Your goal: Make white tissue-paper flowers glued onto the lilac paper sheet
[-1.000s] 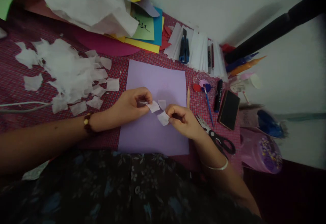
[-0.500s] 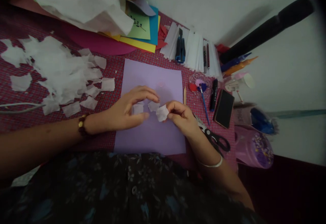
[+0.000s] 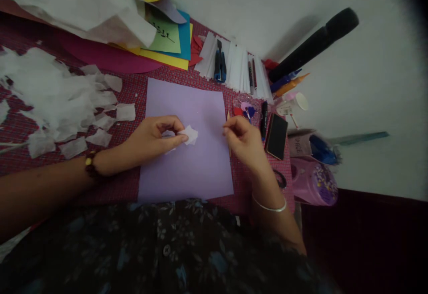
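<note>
A small, thin white paper piece (image 3: 190,134), its edge broken into star-like points, is pinched between thumb and fingers of the left hand (image 3: 150,138) above a plain purple sheet (image 3: 187,169). The right hand (image 3: 247,142) is held with curled fingers by the sheet's right edge; whether its fingertips meet cannot be told. Beneath lies a red checked cloth (image 3: 127,173), with white scraps (image 3: 63,97) heaped at left and a black marker (image 3: 264,120) at right. A pale wall (image 3: 377,71) rises beyond. Letters seemingly reading "PACE" are borne by a pale packet (image 3: 298,145); the marker's lettering is too small to be read.
</note>
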`<move>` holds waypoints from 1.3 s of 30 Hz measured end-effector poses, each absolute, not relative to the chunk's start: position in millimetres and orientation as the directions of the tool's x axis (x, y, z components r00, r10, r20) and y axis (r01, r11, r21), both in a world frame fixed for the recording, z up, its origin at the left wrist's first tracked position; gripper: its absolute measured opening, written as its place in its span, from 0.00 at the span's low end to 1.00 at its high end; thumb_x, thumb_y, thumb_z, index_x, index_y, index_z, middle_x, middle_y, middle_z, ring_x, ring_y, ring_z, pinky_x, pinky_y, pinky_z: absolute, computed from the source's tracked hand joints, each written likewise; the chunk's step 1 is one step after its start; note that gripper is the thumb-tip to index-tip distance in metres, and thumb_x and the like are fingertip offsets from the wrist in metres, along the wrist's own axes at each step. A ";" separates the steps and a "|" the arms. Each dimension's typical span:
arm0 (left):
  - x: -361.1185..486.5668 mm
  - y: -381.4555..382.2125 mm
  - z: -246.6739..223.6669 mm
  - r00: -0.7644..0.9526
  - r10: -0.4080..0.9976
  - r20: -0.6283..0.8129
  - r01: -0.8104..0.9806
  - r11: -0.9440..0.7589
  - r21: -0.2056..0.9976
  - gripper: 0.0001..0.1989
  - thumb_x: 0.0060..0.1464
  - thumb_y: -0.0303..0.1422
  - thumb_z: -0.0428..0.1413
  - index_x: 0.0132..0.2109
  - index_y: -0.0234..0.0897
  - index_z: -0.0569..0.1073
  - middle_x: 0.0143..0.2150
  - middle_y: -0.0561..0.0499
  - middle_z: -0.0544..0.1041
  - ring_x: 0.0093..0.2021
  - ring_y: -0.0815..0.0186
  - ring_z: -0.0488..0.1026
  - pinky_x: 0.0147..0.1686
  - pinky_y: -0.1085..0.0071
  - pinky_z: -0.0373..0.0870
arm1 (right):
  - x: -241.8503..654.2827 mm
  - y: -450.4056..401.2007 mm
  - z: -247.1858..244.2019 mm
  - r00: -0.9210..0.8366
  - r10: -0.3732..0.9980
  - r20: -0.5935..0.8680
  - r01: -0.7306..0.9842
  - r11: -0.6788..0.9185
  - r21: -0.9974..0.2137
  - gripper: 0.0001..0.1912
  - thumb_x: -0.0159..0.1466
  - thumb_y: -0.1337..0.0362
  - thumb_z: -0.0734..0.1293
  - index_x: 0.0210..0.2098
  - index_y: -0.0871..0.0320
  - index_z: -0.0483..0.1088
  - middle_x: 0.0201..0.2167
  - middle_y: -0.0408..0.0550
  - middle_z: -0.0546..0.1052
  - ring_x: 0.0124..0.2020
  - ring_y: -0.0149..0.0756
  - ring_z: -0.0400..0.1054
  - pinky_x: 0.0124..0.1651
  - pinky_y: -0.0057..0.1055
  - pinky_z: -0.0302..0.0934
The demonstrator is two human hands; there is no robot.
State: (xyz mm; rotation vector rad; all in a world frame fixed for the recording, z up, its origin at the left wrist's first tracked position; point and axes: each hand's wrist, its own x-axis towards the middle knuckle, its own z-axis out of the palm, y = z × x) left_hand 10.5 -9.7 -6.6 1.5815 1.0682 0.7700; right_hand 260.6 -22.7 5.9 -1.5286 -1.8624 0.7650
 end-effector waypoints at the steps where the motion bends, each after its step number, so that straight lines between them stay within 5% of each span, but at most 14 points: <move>1: 9.8 -8.0 -7.8 0.383 0.922 -0.057 0.245 -0.042 0.969 0.09 0.50 0.37 0.59 0.30 0.35 0.71 0.27 0.54 0.70 0.28 0.71 0.64 0.27 0.74 0.60 | 270.6 -19.2 8.7 -0.092 0.991 0.097 0.725 0.133 -0.676 0.04 0.63 0.63 0.62 0.34 0.55 0.68 0.27 0.42 0.71 0.29 0.32 0.65 0.34 0.30 0.57; 7: 8.9 -4.1 -12.1 0.339 0.936 -0.092 0.225 0.014 0.974 0.08 0.49 0.35 0.59 0.28 0.37 0.69 0.24 0.56 0.65 0.23 0.73 0.61 0.22 0.75 0.56 | 292.8 -9.7 5.4 0.004 0.999 -0.048 0.979 -0.014 -0.203 0.09 0.62 0.57 0.64 0.29 0.56 0.69 0.27 0.47 0.75 0.29 0.38 0.67 0.33 0.33 0.54; 16: 2.9 -2.2 -10.8 0.288 0.957 -0.024 0.260 -0.054 0.964 0.06 0.51 0.35 0.57 0.29 0.38 0.72 0.24 0.54 0.69 0.24 0.71 0.62 0.23 0.74 0.57 | 276.5 -4.5 -9.9 0.085 0.996 -0.035 0.980 -0.090 -0.175 0.03 0.58 0.63 0.64 0.29 0.55 0.68 0.28 0.49 0.76 0.30 0.41 0.69 0.33 0.34 0.55; 19: 2.4 1.4 -11.1 0.248 0.968 -0.035 0.264 -0.033 0.964 0.06 0.50 0.34 0.58 0.29 0.38 0.70 0.25 0.55 0.69 0.24 0.71 0.63 0.23 0.74 0.58 | 278.7 -3.6 -14.5 0.103 0.995 0.004 0.971 -0.099 -0.218 0.07 0.56 0.68 0.64 0.36 0.56 0.70 0.28 0.49 0.76 0.29 0.41 0.69 0.34 0.35 0.57; 22: 3.0 6.0 -14.0 0.233 0.971 -0.048 0.237 -0.009 0.971 0.07 0.48 0.31 0.59 0.28 0.39 0.67 0.24 0.55 0.69 0.24 0.71 0.65 0.23 0.74 0.59 | 284.6 -3.9 -18.2 0.072 0.997 0.032 0.918 -0.053 -0.394 0.18 0.56 0.71 0.63 0.45 0.56 0.70 0.25 0.44 0.74 0.26 0.38 0.67 0.34 0.34 0.58; 26: 3.6 8.4 -16.2 0.217 0.973 -0.075 0.144 0.044 0.989 0.08 0.45 0.30 0.59 0.29 0.39 0.65 0.24 0.57 0.69 0.24 0.71 0.68 0.25 0.75 0.63 | 293.0 -4.2 -18.3 0.078 0.991 0.105 0.641 0.031 -0.767 0.10 0.56 0.70 0.61 0.34 0.57 0.73 0.22 0.41 0.72 0.23 0.32 0.64 0.30 0.31 0.59; 29: 1.3 9.2 -10.6 0.207 0.977 -0.053 0.120 0.028 0.992 0.07 0.45 0.31 0.59 0.32 0.38 0.68 0.25 0.56 0.71 0.25 0.71 0.68 0.26 0.75 0.64 | 294.4 -5.5 -13.0 0.144 0.980 0.135 0.362 0.075 -0.929 0.08 0.56 0.69 0.63 0.29 0.56 0.75 0.22 0.40 0.74 0.24 0.32 0.68 0.31 0.31 0.64; 33: -0.4 22.0 9.8 0.194 0.980 0.045 0.166 -0.078 0.983 0.05 0.45 0.29 0.58 0.31 0.37 0.68 0.25 0.56 0.71 0.26 0.72 0.68 0.28 0.75 0.64 | 289.3 -10.4 2.5 0.139 0.970 0.197 0.021 0.196 -0.980 0.06 0.56 0.69 0.68 0.30 0.53 0.77 0.26 0.39 0.79 0.28 0.32 0.74 0.38 0.33 0.71; 39: 20.8 68.0 27.3 0.185 0.956 0.226 0.245 -0.268 0.932 0.08 0.45 0.25 0.58 0.28 0.37 0.64 0.25 0.56 0.67 0.26 0.72 0.64 0.26 0.74 0.59 | 285.3 -13.4 33.4 0.118 0.938 0.325 -0.308 0.346 -0.886 0.10 0.55 0.65 0.75 0.35 0.45 0.76 0.32 0.36 0.81 0.36 0.32 0.77 0.47 0.35 0.73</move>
